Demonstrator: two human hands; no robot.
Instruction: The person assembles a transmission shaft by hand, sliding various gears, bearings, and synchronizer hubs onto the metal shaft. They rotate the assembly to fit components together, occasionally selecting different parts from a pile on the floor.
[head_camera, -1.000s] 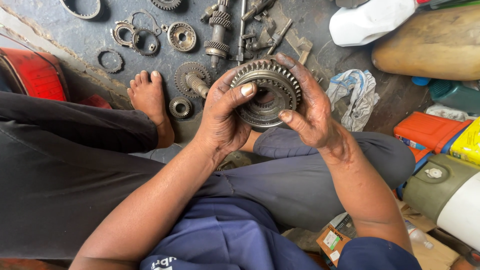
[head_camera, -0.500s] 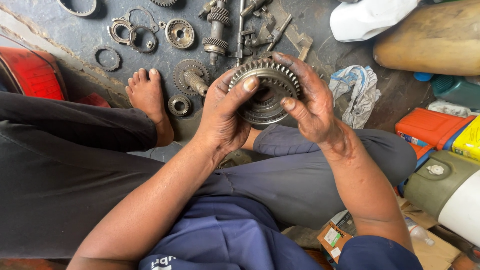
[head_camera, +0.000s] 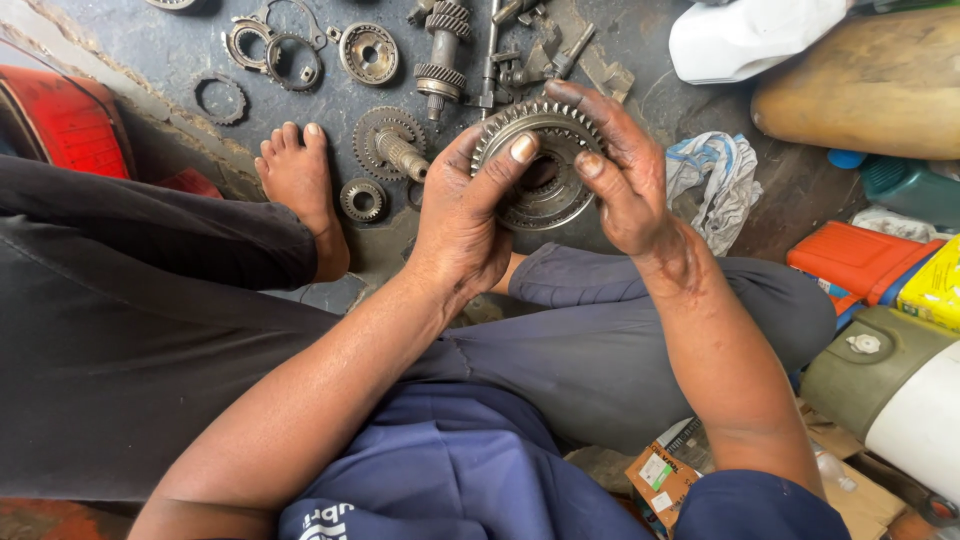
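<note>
I note the large toothed gear (head_camera: 545, 165) held above the lap, left hand (head_camera: 462, 220) and right hand (head_camera: 630, 185) clasping its rim, thumbs on its face, apparently under inspection; further turning calls for steady grip, with geared shaft (head_camera: 440, 55) and rag (head_camera: 712, 180) on the floor (head_camera: 150, 70) beyond.

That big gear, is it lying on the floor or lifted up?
Lifted up: both hands, left and right, hold the gear above the floor.
</note>
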